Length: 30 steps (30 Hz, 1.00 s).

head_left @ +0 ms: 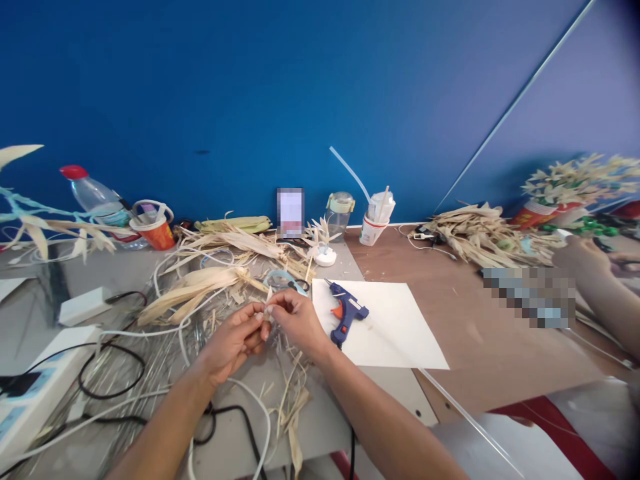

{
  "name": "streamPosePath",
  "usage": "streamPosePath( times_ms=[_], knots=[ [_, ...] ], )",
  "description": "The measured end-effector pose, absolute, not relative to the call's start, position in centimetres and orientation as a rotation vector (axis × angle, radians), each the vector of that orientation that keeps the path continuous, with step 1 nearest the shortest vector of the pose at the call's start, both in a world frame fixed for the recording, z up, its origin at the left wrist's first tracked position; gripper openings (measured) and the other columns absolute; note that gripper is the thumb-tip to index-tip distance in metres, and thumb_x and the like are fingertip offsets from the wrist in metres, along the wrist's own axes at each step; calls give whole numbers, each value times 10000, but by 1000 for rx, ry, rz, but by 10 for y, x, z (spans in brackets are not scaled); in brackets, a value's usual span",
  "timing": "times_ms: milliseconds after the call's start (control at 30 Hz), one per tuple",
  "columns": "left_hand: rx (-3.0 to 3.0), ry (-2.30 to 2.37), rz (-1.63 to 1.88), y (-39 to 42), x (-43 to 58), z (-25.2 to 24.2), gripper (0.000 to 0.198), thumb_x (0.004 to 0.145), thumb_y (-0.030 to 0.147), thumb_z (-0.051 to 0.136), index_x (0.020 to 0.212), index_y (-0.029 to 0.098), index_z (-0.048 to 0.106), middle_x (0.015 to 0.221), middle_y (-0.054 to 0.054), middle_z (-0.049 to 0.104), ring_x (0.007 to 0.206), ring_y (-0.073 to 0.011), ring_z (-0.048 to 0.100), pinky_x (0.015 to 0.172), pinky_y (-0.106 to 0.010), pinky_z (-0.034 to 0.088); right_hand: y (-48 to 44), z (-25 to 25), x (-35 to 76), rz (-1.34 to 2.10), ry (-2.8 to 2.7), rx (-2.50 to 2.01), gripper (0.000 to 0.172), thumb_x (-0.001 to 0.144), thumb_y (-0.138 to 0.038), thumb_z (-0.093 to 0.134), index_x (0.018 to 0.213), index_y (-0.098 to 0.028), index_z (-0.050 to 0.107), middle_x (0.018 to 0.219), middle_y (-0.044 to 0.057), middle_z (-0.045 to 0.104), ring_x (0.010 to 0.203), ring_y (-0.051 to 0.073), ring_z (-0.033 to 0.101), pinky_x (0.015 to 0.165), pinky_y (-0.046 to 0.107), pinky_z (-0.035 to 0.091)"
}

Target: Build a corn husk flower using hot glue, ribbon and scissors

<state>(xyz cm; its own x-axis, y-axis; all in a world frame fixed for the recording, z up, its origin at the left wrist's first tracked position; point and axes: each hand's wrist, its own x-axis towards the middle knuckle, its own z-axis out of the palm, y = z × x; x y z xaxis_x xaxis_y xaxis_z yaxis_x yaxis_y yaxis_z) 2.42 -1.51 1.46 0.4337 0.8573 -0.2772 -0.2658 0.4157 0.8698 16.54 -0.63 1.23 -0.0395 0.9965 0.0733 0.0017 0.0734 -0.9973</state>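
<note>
My left hand [239,339] and my right hand [296,321] meet in front of me, fingertips pinched together. Between them is a small pale piece of corn husk [269,293], mostly covered by the fingers. Just behind lie dried corn husks [200,285] and a roll of clear tape [280,280]. To the right of my right hand, a blue glue gun [349,312] with an orange trigger rests on a white sheet of paper [395,327]. Husk scraps [295,407] are scattered under and in front of my hands.
A white power strip [55,380], cables and thin wires [125,387] crowd the left. Along the blue wall stand a bottle [97,200], an orange cup [156,233], a phone [291,213], a jar [340,212] and white cups [374,230]. At right, a co-worker's hand [583,260] is near more husks [475,233].
</note>
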Motion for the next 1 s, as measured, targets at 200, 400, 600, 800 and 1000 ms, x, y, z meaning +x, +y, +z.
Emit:
streamPosePath(
  times_ms=[200,400,600,800,1000],
  knots=[
    [839,807,827,-15,23,16,159,798,289,616,857,158,548,578,39,546,355,8,229,397,-146,218,-1,8,168,1382,-1114,-997,73,663,-237,586,643,-167,588,586,-29,537,553,99,449,565,232,352],
    [845,807,845,-14,23,15,166,792,290,620,850,156,540,593,31,562,352,11,241,396,-149,220,1,9,172,1411,-1167,-973,100,690,-258,565,650,-167,571,598,-34,522,561,95,445,577,227,351],
    [907,872,833,-15,26,17,204,779,334,624,838,159,536,608,24,571,356,1,255,396,-160,208,-1,8,170,1167,-1408,-1153,76,716,-200,525,649,-175,549,632,-29,510,591,104,462,598,233,377],
    [953,966,835,-15,27,16,268,735,388,661,769,152,539,574,22,563,367,-13,292,394,-171,200,-4,9,169,1039,-1523,-1200,84,723,-152,511,659,-184,556,677,-13,550,624,118,499,598,240,394],
    [932,962,857,-13,27,13,290,727,393,669,692,144,524,535,28,553,349,-10,273,382,-174,193,-3,6,169,1037,-1524,-1199,87,721,-142,510,690,-190,576,687,-8,573,647,129,519,600,242,399]
  ],
)
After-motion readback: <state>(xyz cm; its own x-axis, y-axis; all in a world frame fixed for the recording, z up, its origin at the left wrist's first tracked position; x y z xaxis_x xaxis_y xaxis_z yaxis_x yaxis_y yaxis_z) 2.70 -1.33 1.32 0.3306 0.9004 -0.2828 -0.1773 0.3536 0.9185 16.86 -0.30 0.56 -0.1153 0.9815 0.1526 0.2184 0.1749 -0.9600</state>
